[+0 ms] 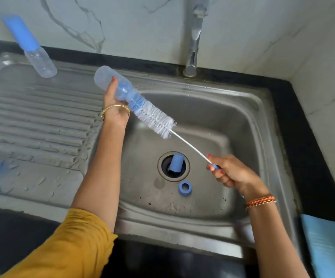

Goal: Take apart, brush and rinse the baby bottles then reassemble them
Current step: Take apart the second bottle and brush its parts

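Mustard-yellow sleeve fabric (62,243) fills the seven o'clock corner, covering the left upper arm. That arm runs up to the left hand (113,103), which wears a gold bangle (115,110) at the wrist; its grip is closed around the clear plastic baby bottle body (112,83), fingers curled over the far side, one red-painted nail showing on the wall. This bottle is held in the air above the sink's left edge, tilted, base toward eleven o'clock and open neck toward five o'clock.

At four o'clock the right hand (233,173), with orange braided thread bands (261,201) on the wrist, has its grip closed on the blue handle end of the long bottle brush (156,119). From that hand the twisted white wire stem rises toward ten o'clock, then the white bristles, then blue bristles whose tip sits inside the bottle's neck.

Below, in the stainless steel sink basin (233,121), a blue cylindrical cap (176,162) stands tilted in the round drain opening, and a blue screw ring (185,188) lies flat just beside the drain at five o'clock of it.

On the ribbed steel draining board (38,117), toward ten o'clock, a second clear baby bottle with a tall blue cap (30,47) stands. A chrome tap (194,37) rises at twelve o'clock. The black desk (311,137) frames the sink.
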`<state>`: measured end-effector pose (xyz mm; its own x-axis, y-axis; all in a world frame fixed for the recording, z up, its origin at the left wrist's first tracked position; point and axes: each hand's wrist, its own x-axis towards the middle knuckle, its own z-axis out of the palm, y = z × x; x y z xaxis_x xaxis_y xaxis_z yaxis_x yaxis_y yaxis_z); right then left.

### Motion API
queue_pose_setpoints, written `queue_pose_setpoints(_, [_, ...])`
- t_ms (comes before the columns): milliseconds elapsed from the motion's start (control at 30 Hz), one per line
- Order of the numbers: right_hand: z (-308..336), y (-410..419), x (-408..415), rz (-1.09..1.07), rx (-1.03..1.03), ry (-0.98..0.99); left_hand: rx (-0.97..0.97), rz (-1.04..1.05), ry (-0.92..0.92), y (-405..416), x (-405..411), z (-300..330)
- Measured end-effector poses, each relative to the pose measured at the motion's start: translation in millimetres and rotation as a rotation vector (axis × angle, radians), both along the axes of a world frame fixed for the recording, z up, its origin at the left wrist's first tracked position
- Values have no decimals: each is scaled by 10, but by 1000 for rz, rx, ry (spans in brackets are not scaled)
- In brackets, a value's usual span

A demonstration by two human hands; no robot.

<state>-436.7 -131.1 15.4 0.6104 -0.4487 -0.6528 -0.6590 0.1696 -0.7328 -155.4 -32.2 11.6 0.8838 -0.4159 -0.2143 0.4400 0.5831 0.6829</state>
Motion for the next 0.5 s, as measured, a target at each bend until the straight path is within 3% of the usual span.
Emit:
queue_pose_setpoints(133, [164, -96, -5, 29, -146, -53, 5, 91, -37, -79, 89, 72])
queue_pose_setpoints(333, [252, -47, -127, 56, -139, -84, 79, 132, -35, -71, 205, 169])
queue_pose_setpoints(500, [320, -75, -337, -32, -187, -74, 71, 315, 119, 102, 310, 181])
